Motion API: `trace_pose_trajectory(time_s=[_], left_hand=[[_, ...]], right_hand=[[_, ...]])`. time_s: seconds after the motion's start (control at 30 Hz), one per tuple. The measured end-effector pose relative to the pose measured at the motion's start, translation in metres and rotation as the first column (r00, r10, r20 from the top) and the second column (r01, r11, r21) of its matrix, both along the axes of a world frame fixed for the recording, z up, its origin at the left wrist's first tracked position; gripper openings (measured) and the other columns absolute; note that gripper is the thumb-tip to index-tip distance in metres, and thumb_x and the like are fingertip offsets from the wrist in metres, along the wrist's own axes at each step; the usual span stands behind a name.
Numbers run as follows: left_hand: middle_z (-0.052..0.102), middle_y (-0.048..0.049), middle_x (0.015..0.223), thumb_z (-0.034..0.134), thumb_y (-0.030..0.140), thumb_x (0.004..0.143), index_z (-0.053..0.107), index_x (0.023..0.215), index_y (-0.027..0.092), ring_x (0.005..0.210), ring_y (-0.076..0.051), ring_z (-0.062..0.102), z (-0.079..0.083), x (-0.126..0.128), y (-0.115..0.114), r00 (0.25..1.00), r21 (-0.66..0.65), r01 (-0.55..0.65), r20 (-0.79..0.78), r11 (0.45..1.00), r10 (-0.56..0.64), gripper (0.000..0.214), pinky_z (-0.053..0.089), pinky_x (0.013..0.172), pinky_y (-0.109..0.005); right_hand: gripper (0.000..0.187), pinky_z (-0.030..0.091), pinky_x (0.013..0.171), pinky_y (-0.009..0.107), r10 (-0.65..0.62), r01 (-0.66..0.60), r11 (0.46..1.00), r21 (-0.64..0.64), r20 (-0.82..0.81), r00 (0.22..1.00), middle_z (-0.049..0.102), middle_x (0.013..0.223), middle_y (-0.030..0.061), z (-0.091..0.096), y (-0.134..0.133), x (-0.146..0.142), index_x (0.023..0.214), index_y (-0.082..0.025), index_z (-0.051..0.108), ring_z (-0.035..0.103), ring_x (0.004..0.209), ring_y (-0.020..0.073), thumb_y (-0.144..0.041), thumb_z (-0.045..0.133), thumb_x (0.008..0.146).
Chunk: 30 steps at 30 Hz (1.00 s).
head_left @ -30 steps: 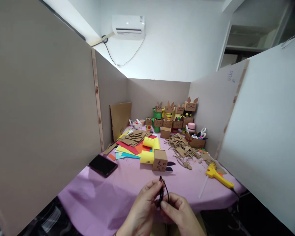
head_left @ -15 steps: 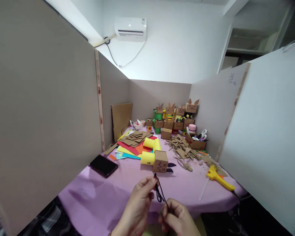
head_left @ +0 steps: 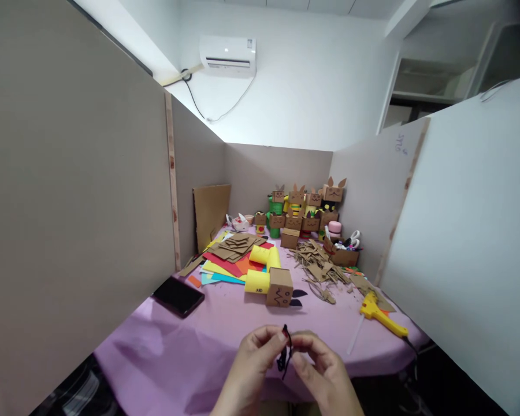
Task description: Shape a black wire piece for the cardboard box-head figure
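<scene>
My left hand (head_left: pixel 250 370) and my right hand (head_left: pixel 323 372) meet low in the middle of the view, just above the near edge of the purple table (head_left: pixel 190 346). Both pinch a short piece of black string (head_left: pixel 283 353) that is bunched into a small loop between the fingertips. A little beyond the hands lies a cardboard cube with a drawn face (head_left: pixel 279 286), joined to a yellow paper roll (head_left: pixel 257 281). Two dark paper shapes (head_left: pixel 298 297) lie by the cube.
A black phone (head_left: pixel 178 296) lies at the left, a yellow glue gun (head_left: pixel 381 315) at the right. Coloured paper sheets (head_left: pixel 225 267), cardboard scraps (head_left: pixel 318 267) and several cardboard box figures (head_left: pixel 305 208) fill the back. Grey partition walls (head_left: pixel 69 202) close in both sides.
My right hand has risen and moved back up to my left hand. The string, stretched between the hands half a second ago, is now bunched between the fingertips.
</scene>
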State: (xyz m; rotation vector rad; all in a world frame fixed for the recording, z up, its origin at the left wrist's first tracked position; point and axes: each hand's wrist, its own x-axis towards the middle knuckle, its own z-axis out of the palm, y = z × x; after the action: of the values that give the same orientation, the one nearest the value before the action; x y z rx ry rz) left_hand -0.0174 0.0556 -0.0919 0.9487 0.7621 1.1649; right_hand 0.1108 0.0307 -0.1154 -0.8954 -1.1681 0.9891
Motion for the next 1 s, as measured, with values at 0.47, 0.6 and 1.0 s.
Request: trace_pose_trajectory(time_s=[0.47,0.6,1.0], left_hand=[[0.053,0.0021,0.062,0.081,0.040,0.052,0.065,0.057,0.013,0.056,-0.010,0.044,-0.004,0.001,-0.001,0.996,0.039,0.093,-0.013,0.995,-0.093,0.032,0.033,0.055,-0.021],[0.053,0.0022,0.060,0.080,0.042,0.054,0.063,0.061,0.013,0.056,-0.010,0.042,-0.006,0.000,0.001,0.991,0.041,0.131,-0.011,0.991,-0.131,0.034,0.032,0.055,-0.021],[0.048,0.0033,0.052,0.077,0.047,0.055,0.060,0.057,0.014,0.053,-0.010,0.035,-0.007,0.001,-0.003,0.967,0.001,0.246,-0.073,0.969,-0.246,0.037,0.025,0.054,-0.023]], right_hand=[[0.037,0.030,0.049,0.019,0.151,-0.165,0.979,-0.119,-0.118,0.981,0.048,0.053,-0.0042,-0.006,0.004,-0.003,0.061,-0.014,0.059,0.037,0.051,0.0078,-0.049,0.071,0.067],[0.035,0.030,0.049,0.018,0.187,-0.211,0.966,-0.149,-0.158,0.970,0.049,0.054,-0.0037,-0.009,0.004,-0.004,0.063,-0.013,0.062,0.037,0.051,0.0072,-0.047,0.072,0.066],[0.022,0.044,0.058,0.024,0.069,-0.067,0.998,-0.016,0.195,0.978,0.057,0.070,0.0013,0.016,0.002,0.012,0.077,-0.019,0.072,0.055,0.065,0.0154,-0.040,0.068,0.073]])
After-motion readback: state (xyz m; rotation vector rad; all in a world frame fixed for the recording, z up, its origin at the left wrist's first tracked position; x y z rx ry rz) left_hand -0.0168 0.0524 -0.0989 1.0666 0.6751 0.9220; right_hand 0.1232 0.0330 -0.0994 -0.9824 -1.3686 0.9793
